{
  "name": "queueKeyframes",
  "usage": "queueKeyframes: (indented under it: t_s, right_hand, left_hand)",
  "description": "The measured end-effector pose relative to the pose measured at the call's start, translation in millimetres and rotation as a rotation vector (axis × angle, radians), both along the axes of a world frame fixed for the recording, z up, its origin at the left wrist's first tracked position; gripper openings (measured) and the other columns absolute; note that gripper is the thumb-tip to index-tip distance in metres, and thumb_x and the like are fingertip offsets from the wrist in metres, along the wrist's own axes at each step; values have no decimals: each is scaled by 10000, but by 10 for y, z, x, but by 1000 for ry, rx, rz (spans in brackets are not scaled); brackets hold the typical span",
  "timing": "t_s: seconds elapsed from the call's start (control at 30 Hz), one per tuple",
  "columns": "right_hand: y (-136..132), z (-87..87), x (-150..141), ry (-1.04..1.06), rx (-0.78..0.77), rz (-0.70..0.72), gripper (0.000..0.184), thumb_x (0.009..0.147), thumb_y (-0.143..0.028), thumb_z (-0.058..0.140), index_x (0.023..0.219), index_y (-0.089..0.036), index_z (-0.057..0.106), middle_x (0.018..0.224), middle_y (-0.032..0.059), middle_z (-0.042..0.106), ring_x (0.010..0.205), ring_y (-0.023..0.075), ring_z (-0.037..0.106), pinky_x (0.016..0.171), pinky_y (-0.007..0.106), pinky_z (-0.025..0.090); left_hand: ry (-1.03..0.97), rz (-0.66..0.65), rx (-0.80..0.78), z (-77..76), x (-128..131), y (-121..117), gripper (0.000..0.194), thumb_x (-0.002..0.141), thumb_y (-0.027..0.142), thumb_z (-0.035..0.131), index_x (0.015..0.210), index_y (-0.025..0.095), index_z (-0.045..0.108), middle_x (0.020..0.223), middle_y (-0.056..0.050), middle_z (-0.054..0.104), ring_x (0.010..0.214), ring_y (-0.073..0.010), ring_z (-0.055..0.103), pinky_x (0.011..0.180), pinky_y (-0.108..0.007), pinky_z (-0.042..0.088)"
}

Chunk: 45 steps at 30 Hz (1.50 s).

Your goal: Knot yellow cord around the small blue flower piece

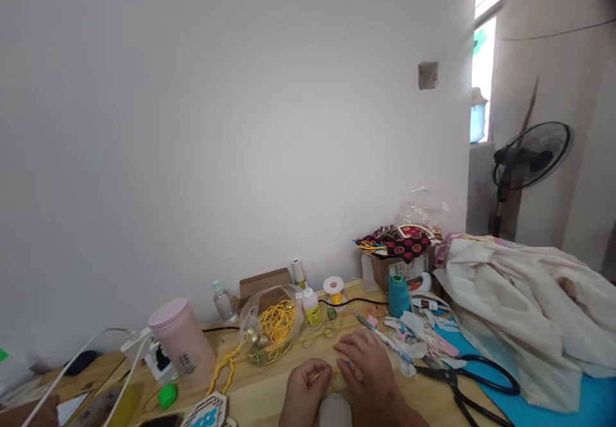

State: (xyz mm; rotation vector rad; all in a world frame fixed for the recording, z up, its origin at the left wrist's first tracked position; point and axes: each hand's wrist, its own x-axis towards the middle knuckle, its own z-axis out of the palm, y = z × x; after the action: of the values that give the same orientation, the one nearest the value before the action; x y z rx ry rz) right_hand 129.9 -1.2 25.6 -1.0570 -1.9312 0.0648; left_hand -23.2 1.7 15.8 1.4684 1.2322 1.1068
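My left hand [307,392] is at the bottom centre, thumb and forefinger pinched on a thin yellow cord [333,382]. Close beside it, my right hand [368,370] has its fingers curled toward the cord, with a small bluish bit showing between them; what it grips is too small to make out. Below the fingertips, a pale rounded piece [335,410] sits under the cord, partly cut off by the frame's lower edge. Just beyond the right hand lies a patterned pen [382,336].
Behind my hands stand a clear bag of yellow cord [278,321], a glue bottle [312,308], a yellow spool [333,293] and a teal thread cone [398,296]. Black scissors [452,379], fabric scraps [423,334] and pale cloth [520,305] lie right. A pink canister [183,343] stands left.
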Motion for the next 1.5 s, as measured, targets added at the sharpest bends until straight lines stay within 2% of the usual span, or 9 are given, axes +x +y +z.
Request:
queueKeyframes:
  t_s: [0.1,0.33,0.53,0.73,0.87,1.03,1.23,1.37,1.5]
  right_hand:
    - [-43,13,-84,-68,-116,105,164,770,-234,418,817,-242,575,748,6,592,746,160,467,704,311,311]
    - [-14,-23,-26,-119,-277,146,260,811,-267,357,724,-210,594,662,13,570,688,145,454,635,265,294]
    - [-15,-24,-29,-105,-324,111,205,791,-303,408,733,-222,586,678,-3,581,682,133,462,637,247,281]
    - [43,-128,-36,-95,-316,58,186,765,-201,451,624,-193,571,639,-6,576,653,120,469,615,226,283]
    - [73,-151,-37,-96,-302,55,146,723,-168,499,607,-199,583,605,-13,583,617,114,480,602,222,287]
    - [60,-157,-11,-41,-392,6,161,745,-228,474,642,-198,594,625,4,590,630,132,497,594,225,309]
    - [48,-148,-23,18,-492,77,223,778,-253,409,654,-197,586,622,3,584,583,123,501,519,205,314]
    - [40,-126,-36,-6,-483,95,197,768,-248,428,681,-200,598,633,4,594,595,121,507,521,197,323]
    - [30,-143,-22,-30,-474,109,205,773,-255,424,686,-198,600,644,7,602,598,115,512,513,189,327]
  left_hand:
    - [34,-14,38,29,-7,-23,200,641,306,545,656,120,617,652,-43,638,653,-161,552,626,-230,418]
    - [82,29,-18,-26,-3,-15,199,646,300,544,647,111,605,585,-19,607,549,-131,519,506,-204,394]
    - [97,-13,-34,-16,8,-6,183,669,292,521,671,129,605,643,-30,616,633,-155,541,582,-229,424]
    - [170,-45,-26,-33,13,8,191,684,291,502,670,131,605,662,-43,615,655,-164,540,598,-235,425]
    - [134,-62,-38,-22,28,10,185,682,287,504,669,129,600,665,-42,609,661,-161,534,607,-233,417]
    - [100,-8,-32,-11,39,-3,191,674,298,510,630,124,573,592,-8,558,589,-131,491,545,-213,382]
    - [65,-3,-95,-38,16,-10,229,664,343,511,668,122,570,535,15,536,513,-110,468,473,-194,342]
    - [104,-22,-38,-25,8,-2,198,668,306,506,692,133,600,650,-23,603,635,-149,520,557,-212,383]
    - [144,-33,-12,-37,5,0,203,695,288,466,704,141,605,649,-21,611,628,-153,523,554,-220,383]
